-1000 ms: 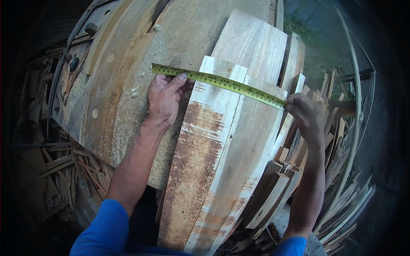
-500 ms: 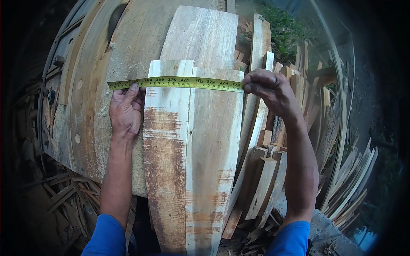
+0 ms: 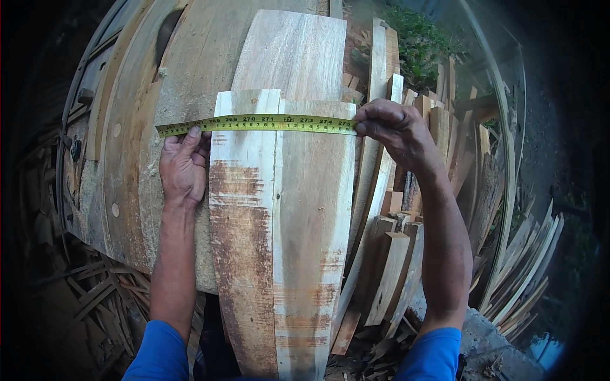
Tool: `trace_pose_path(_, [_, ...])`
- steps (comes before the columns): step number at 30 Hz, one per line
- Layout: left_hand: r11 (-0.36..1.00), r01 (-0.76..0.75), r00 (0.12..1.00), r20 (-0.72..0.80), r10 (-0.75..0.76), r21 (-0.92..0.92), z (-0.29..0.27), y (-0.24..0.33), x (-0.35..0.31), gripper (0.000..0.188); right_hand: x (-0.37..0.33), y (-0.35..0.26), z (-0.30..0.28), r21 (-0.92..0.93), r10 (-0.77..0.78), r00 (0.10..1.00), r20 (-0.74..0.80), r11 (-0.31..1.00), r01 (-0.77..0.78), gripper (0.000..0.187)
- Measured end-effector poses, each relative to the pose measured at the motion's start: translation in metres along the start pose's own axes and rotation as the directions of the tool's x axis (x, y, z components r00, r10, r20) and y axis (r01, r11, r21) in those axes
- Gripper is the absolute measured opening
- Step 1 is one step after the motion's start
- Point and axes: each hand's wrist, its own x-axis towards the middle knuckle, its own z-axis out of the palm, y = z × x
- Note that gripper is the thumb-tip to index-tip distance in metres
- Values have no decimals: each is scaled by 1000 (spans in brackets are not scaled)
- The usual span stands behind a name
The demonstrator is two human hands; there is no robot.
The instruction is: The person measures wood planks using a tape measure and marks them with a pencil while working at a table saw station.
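Observation:
A yellow measuring tape (image 3: 254, 122) lies stretched across two wooden boards set side by side. The left board (image 3: 244, 254) has rough brown stains on its face; the right board (image 3: 314, 209) is smoother, with pale edges. My left hand (image 3: 184, 165) grips the tape just past the left board's edge, thumb on top, and a short end sticks out beyond it. At the right board's outer edge, my right hand (image 3: 394, 127) pinches the tape between thumb and fingers. Another pale board (image 3: 292, 54) shows beyond the far ends of these two.
Under the boards is a wooden worktable (image 3: 136, 140) dusted with sawdust, with a dark slot (image 3: 168, 35) at its far side. Several offcuts (image 3: 387, 273) stand stacked to the right. Thin strips (image 3: 524, 267) lie farther right, and scrap wood (image 3: 95, 292) is heaped at lower left.
The boards, the tape and both hands appear shifted slightly left in the view. Both hands keep their hold on the tape.

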Motion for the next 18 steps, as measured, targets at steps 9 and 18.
trace_pose_path(9, [999, 40, 999, -31, -39, 10, 13, -3, -1, 25, -10, 2, -5, -174, -137, 987, -84, 977, 121, 10])
trace_pose_path(18, [993, 106, 994, -30, -108, -60, 18, 6, 0, 18, -8, -27, 11, -414, -157, 982, -100, 904, 103, 9])
